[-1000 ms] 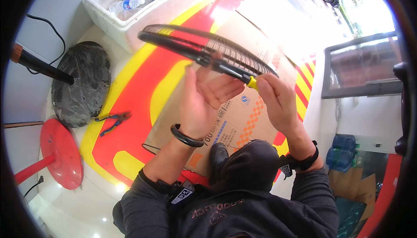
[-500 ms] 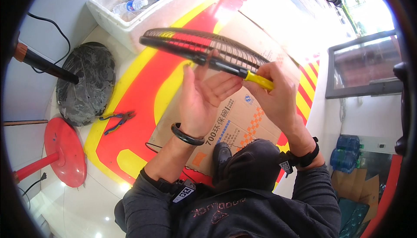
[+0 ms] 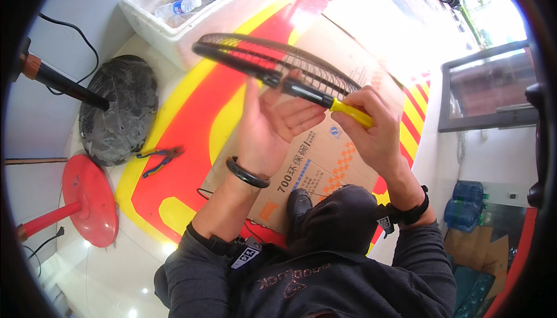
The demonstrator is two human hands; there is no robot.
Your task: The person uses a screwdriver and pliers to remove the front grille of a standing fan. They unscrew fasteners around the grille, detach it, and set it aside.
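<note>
A round black wire fan grille [image 3: 316, 74] hangs tilted in front of me, seen almost edge-on. My left hand [image 3: 272, 118] is under it, palm up. The rim lies between its thumb and forefinger, while the other fingers stretch out. My right hand [image 3: 371, 126] is closed around the yellow handle [image 3: 357, 115] of a tool that looks like a screwdriver. Its black front part lies along the grille's near side. Its tip cannot be made out against the dark rim.
Flattened cardboard [image 3: 310, 167] covers part of the red and yellow panel [image 3: 185, 126]. Pliers [image 3: 165, 158] lie at left, beside a plastic-wrapped black round base [image 3: 119, 112] and a red round base [image 3: 96, 208]. A white foam box [image 3: 174, 42] with several bottles stands at far left.
Both hands keep nearly the same hold on the grille and the tool. They have shifted slightly to the right in the picture, and so has the background.
</note>
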